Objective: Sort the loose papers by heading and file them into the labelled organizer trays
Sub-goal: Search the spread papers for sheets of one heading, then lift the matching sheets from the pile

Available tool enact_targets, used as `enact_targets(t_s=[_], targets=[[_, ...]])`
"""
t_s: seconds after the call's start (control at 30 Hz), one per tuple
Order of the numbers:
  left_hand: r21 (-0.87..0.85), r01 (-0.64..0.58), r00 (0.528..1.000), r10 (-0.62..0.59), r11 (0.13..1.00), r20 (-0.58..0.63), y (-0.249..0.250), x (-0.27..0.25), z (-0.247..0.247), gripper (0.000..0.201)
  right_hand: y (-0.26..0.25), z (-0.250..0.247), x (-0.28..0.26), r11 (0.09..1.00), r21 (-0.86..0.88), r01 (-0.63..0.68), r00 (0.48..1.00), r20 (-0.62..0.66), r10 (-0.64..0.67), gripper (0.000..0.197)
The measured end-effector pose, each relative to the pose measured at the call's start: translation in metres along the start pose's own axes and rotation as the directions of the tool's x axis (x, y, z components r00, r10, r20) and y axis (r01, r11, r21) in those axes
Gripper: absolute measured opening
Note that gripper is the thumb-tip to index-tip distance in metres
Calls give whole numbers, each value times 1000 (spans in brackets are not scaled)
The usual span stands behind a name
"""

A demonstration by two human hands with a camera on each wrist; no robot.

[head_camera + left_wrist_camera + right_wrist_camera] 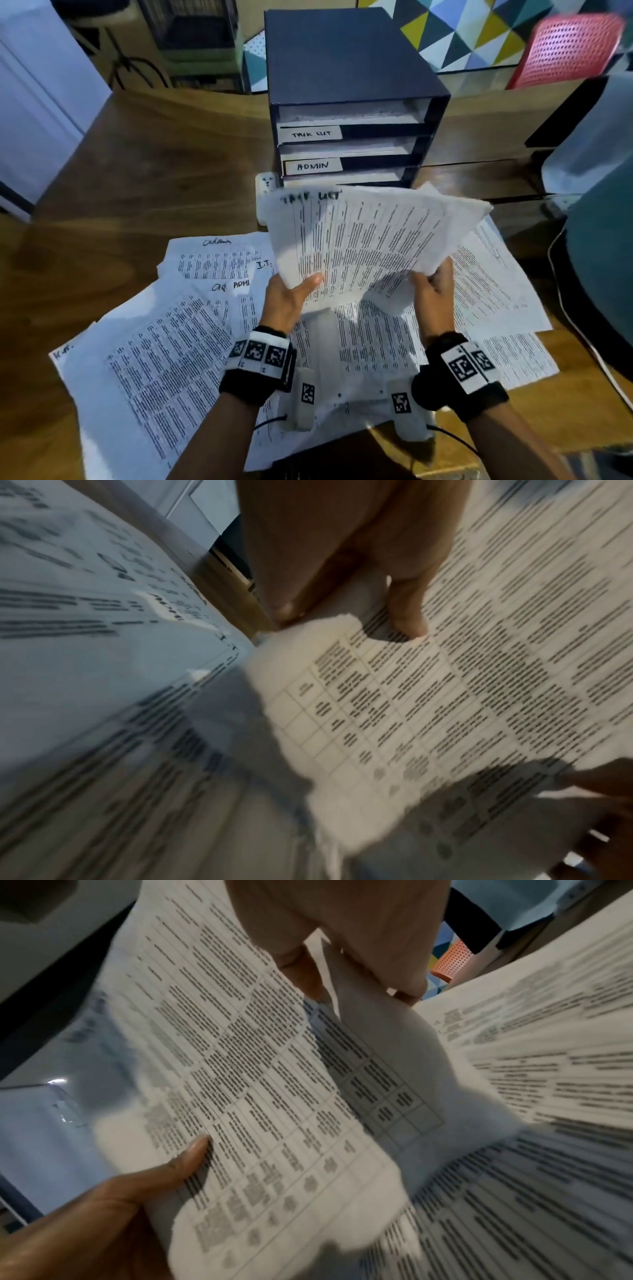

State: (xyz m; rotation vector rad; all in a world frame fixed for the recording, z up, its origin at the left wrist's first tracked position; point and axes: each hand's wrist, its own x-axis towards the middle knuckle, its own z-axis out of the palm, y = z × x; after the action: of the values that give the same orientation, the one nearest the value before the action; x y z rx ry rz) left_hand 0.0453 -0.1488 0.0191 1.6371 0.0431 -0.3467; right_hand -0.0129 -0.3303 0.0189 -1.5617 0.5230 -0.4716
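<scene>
Both grips closed, left hand [291, 301] and right hand [433, 291] pinching papers [359, 240]

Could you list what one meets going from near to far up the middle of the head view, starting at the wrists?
Left hand and right hand → held Task List papers → organizer's Admin label → Task List label → organizer top → patterned wall panel.

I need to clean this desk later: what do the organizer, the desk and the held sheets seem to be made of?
Organizer: matte dark board or plastic, unclear which. Desk: brown wood grain with a soft sheen, possibly laminate. Held sheets: thin white printed paper, curling where both hands grip it.
</scene>
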Motion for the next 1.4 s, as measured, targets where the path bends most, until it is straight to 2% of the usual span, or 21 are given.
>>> enact_targets(t_s=[0.07, 0.17, 0.3, 0.4, 0.5, 0.57, 0.63, 0.73, 0.8, 0.87, 0.97, 1.1, 1.2, 1.33, 1.4], targets=[[8, 2, 996, -1, 1000, -85, 8, 8, 2, 22, -3, -1, 9, 999, -49, 16, 1000, 12, -15, 19], [45, -13, 984, 21, 999, -176, 27, 24, 6, 28, -11, -2, 33, 995, -100, 22, 1000, 10, -21, 30], [32, -93, 975, 98, 995, -200, 50, 47, 9, 29, -28, -1, 63, 990, -137, 15, 999, 44, -9, 15], [19, -91, 968, 92, 996, -232, 68, 66, 11, 19, -44, -2, 76, 996, -55, -63, 995, 71, 67, 15], [-34, -90, 955, 76, 995, -288, 88, 86, 13, 16, -55, -10, 75, 980, 84, -181, 964, 213, 160, 18], [-67, -71, 949, 47, 995, -312, 100, 104, 13, 12, -61, -15, 75, 979, 58, -197, 934, 313, 169, 18], [-89, -8, 959, -17, 996, -282, 112, 118, 12, 15, -67, -17, 82, 983, 25, -180, 924, 348, 161, 17], [-136, 31, 978, -58, 990, -202, 120, 129, 9, 17, -78, -8, 104, 971, 138, -198, 945, 291, 151, 17], [-181, 40, 986, -68, 983, -149, 121, 129, 5, 26, -87, 4, 124, 932, 254, -257, 951, 236, 198, 15], [-249, 31, 992, -61, 968, -112, 118, 129, 3, 25, -97, 18, 146, 873, 361, -328, 940, 218, 263, 13], [-263, -31, 990, -8, 964, -143, 116, 128, 4, 9, -106, 41, 174, 780, 504, -370, 929, 196, 314, 10], [-146, -99, 978, 69, 984, -198, 116, 132, 8, 24, -108, 67, 200, 773, 551, -315, 948, 147, 281, 9], [60, -139, 970, 148, 989, -192, 119, 139, 11, 39, -108, 81, 212, 744, 606, -283, 953, 91, 288, 11], [260, -112, 985, 142, 959, -102, 119, 155, 11, 54, -107, 95, 224, 730, 637, -247, 954, 27, 298, 19], [339, -116, 989, 140, 934, -45, 119, 158, 11, 61, -104, 99, 228, 721, 644, -255, 954, 48, 295, 21]])
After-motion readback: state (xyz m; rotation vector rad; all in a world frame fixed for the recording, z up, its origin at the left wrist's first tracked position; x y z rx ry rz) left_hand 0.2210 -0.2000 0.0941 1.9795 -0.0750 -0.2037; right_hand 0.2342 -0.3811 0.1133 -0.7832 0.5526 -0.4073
